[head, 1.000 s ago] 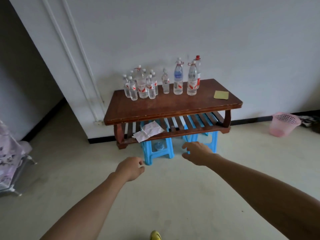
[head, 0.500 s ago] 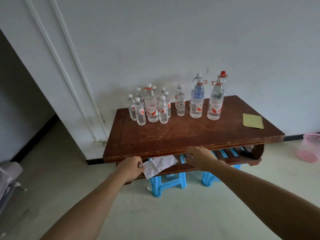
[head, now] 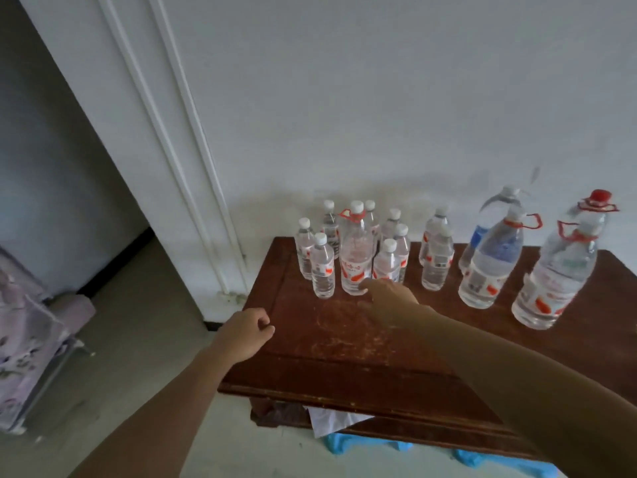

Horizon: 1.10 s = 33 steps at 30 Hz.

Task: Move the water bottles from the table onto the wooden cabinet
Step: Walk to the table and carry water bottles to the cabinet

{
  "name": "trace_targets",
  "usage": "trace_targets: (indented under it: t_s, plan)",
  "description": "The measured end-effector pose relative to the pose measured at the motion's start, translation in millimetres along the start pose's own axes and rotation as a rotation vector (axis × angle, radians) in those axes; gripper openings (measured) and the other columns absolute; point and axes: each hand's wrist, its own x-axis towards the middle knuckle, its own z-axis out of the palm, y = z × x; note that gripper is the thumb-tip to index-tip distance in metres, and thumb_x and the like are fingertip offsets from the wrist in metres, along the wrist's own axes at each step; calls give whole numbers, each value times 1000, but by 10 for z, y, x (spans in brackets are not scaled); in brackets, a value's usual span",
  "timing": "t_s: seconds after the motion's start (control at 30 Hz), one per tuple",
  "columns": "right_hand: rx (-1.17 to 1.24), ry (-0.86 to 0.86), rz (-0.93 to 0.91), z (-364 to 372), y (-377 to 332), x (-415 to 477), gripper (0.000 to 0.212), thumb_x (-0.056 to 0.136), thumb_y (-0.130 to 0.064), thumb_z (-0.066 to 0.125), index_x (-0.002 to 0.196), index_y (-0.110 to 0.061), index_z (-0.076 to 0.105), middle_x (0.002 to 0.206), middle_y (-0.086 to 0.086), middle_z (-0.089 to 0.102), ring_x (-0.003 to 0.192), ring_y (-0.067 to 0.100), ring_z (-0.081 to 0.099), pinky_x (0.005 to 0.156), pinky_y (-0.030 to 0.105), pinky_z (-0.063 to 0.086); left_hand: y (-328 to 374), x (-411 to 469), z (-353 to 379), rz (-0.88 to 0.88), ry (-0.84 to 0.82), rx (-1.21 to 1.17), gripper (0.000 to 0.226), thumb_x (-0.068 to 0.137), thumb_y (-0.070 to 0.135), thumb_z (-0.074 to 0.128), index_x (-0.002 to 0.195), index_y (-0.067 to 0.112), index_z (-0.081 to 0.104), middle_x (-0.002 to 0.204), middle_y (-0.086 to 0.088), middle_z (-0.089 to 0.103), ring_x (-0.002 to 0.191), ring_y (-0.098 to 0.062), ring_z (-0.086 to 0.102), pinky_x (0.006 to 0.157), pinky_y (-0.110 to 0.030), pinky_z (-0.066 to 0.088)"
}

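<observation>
The water bottles (head: pixel 436 260) were seen standing upright on the far part of the brown wooden table (head: pixel 344 343), close to the white wall (head: pixel 379 98). A tight cluster of small bottles (head: pixel 323 270) with white caps was gathered at the left. A medium bottle (head: pixel 356 260) with a red ring at its neck was set in the middle of that cluster. Two more small ones were placed just to the right, and four large bottles (head: pixel 493 267) were ranged at the right end, one topped by a red cap (head: pixel 599 195). The right hand (head: pixel 389 300) was stretched over the tabletop to the foot of the medium bottle, its fingers (head: pixel 367 287) held out straight and close together, gripping nothing. Whether the tips were touching the bottle could not be told through the blur. The left hand (head: pixel 246 334) was held at the table's left edge, its fingers curled into the palm around nothing. Beneath the near edge a white paper (head: pixel 331 422) and blue stools (head: pixel 362 446) were partly shown. A flowered fabric item (head: pixel 20 322) was seen above the pale floor (head: pixel 138 339) at far left.
</observation>
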Motion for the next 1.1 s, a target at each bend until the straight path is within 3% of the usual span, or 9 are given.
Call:
trace_targets:
  t_s: [0.13,0.2,0.3,0.47,0.7,0.87,0.97,1.03,1.1]
  plan:
    - [43,57,-74,44,-236,779,31,89,-36,55,116,-22,55,111,4,65,100,28,63,81,40,52,-344,492,-143,-77,4,-11,21,93,34,59,106,18,64,88,5,62,82,-11,61,78,-28,52]
    - [18,121,-71,80,-352,1121,32,89,-34,55,119,-22,52,110,4,64,96,28,62,76,38,49,-515,787,-221,-99,6,-13,20,92,34,60,104,18,64,89,3,62,82,-13,61,79,-31,53]
    - [-62,182,-37,203,-465,1575,47,89,-36,55,132,-24,42,125,6,57,101,31,60,81,44,47,-737,1296,-315,-73,4,-24,19,92,30,59,102,15,65,85,0,61,77,-16,58,74,-30,49]
    - [-71,172,31,401,-556,2153,50,92,-42,53,137,-29,36,138,4,45,105,31,59,68,35,45,-907,2173,-508,10,-31,-44,18,93,35,55,102,21,62,81,1,64,70,-14,60,66,-29,48]
    - [-57,257,174,623,-456,2199,37,92,-42,52,118,-17,51,114,6,56,89,31,63,62,32,39,-531,3188,-556,227,16,-50,28,92,37,56,111,18,64,100,-3,68,91,-23,64,80,-37,54]
    - [-69,329,147,648,-381,2064,33,88,-39,60,110,-16,53,100,4,60,75,29,63,55,28,33,-27,3512,-452,429,84,-72,43,96,48,47,124,17,55,118,-2,62,102,-26,62,80,-37,51]
    - [-72,354,181,692,-352,2036,32,86,-40,61,104,-14,55,96,3,58,67,28,60,50,29,33,189,3595,-329,533,39,69,45,95,56,40,118,20,54,102,-1,56,84,-20,60,68,-34,50]
    - [-61,365,200,699,-335,2014,36,85,-44,59,103,-13,55,96,4,55,64,28,58,47,32,38,210,3620,-259,572,44,152,37,96,50,43,111,18,54,90,1,50,73,-18,54,62,-31,43]
    - [-44,382,205,705,-326,1985,38,84,-48,55,101,-14,55,96,4,53,63,27,57,45,34,42,154,3646,-212,580,96,153,33,96,46,47,105,15,51,86,-1,59,72,-22,58,59,-31,42]
